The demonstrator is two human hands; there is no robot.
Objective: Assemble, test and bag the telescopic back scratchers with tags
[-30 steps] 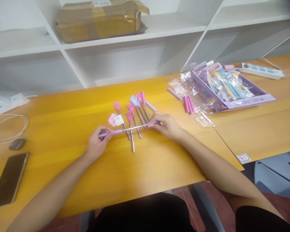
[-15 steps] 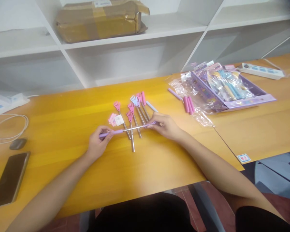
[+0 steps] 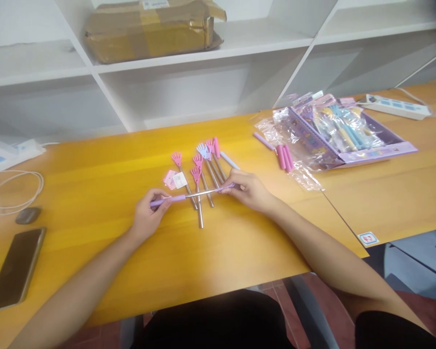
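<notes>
Between my hands is a purple back scratcher point(image 3: 202, 193) with a bare metal rod in its middle. My left hand point(image 3: 149, 213) is closed round its purple handle sleeve point(image 3: 176, 198). My right hand point(image 3: 247, 190) pinches the purple claw end, which the fingers partly cover. Under and behind the rod lie several metal-rod scratchers with claw heads: a pink one point(image 3: 196, 174) nearest, another pink one point(image 3: 176, 158) to the left, and a pale blue one point(image 3: 202, 150). A white tag point(image 3: 179, 180) and a pink tag lie by the left one.
Loose pink sleeves point(image 3: 285, 158), a purple sleeve point(image 3: 264, 141) and a light blue sleeve point(image 3: 229, 160) lie on the table. At right stands a purple display box point(image 3: 380, 155) of wrapped scratchers. A phone point(image 3: 16, 269) and a mouse point(image 3: 28, 215) are left; shelves hold a carton point(image 3: 152, 31).
</notes>
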